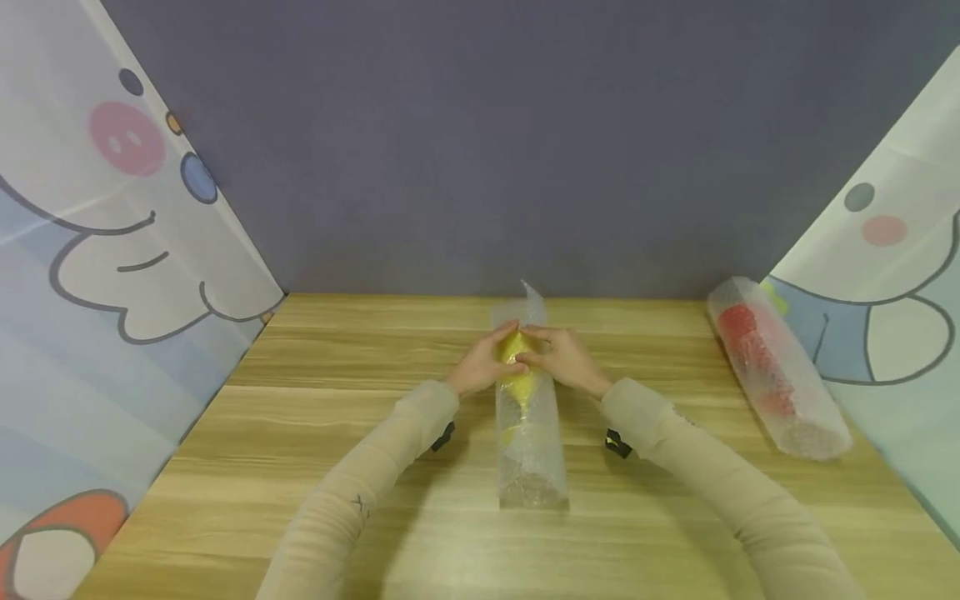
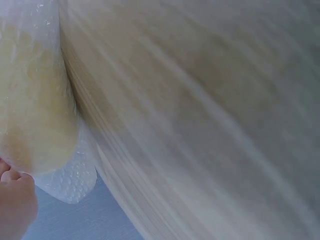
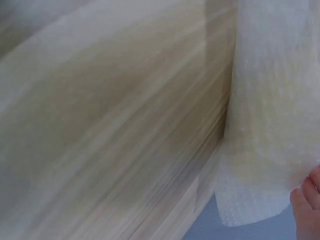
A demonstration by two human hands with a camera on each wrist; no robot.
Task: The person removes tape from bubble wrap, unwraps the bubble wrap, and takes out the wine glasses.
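Both hands: left hand (image 1: 486, 367) and right hand (image 1: 561, 357) are clamped on the yellow bundle (image 1: 528, 475), thumbs across its front, nearly meeting
Backdrop: big plain dark grey panel (image 1: 480, 150) behind everything
Tabletop: wood-grain table (image 1: 300, 425), the bundle's lying mid-table, loose wrap flap up near the back edge
Side curtains: cartoon prints, left curtain (image 1: 67, 317) and right curtain (image 1: 881, 275)
Sleeves: pale left sleeve (image 1: 352, 492) and right sleeve (image 1: 712, 467), annoyingly baggy, hogging most of both wrist views
Off to the right: bubble-wrapped red bundle (image 1: 813, 408), slanted along the table's right side, well apart from the hands
Under the hands: bubble wrap plus fingers cover the yellow stuff, so can't tell what it is
Tiny bits: dark gadgets (image 1: 618, 443) poking out beneath both cuffs
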